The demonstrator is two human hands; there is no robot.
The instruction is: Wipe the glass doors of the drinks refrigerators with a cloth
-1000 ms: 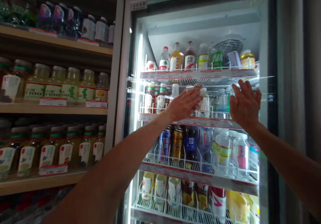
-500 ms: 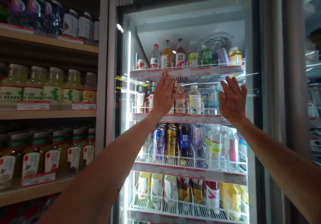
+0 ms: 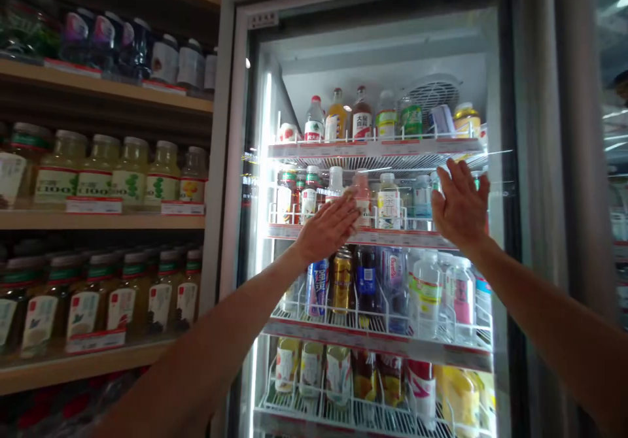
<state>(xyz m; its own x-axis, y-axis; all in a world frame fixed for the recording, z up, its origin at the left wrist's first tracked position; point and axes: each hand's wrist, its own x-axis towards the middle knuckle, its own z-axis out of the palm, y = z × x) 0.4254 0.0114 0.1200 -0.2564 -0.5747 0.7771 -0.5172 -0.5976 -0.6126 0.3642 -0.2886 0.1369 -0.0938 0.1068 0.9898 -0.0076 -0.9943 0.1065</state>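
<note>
My left hand (image 3: 330, 227) lies flat against the glass door (image 3: 373, 52) of a lit drinks cooler, fingers stretched and close together, pointing up and right. A pale patch shows at its fingertips; whether it is a reflection or a thin cloth, I cannot tell. Behind the glass there, a pink drink bottle (image 3: 362, 196) stands on the second shelf. My right hand (image 3: 461, 206) is raised at the right side of the door with fingers spread, nothing seen in it. Whether its palm touches the glass is hidden.
Wire shelves inside the cooler hold bottles and cans, such as a gold can (image 3: 342, 281). At the left, wooden shelves (image 3: 147, 221) carry rows of juice bottles (image 3: 128, 170). A metal door frame (image 3: 226, 163) edges the cooler, and a grey pillar (image 3: 576, 131) stands at the right.
My left hand has slid down the glass, its fingers turning from upward to up and right. My right hand stays raised and spread. The view has shifted slightly left.
</note>
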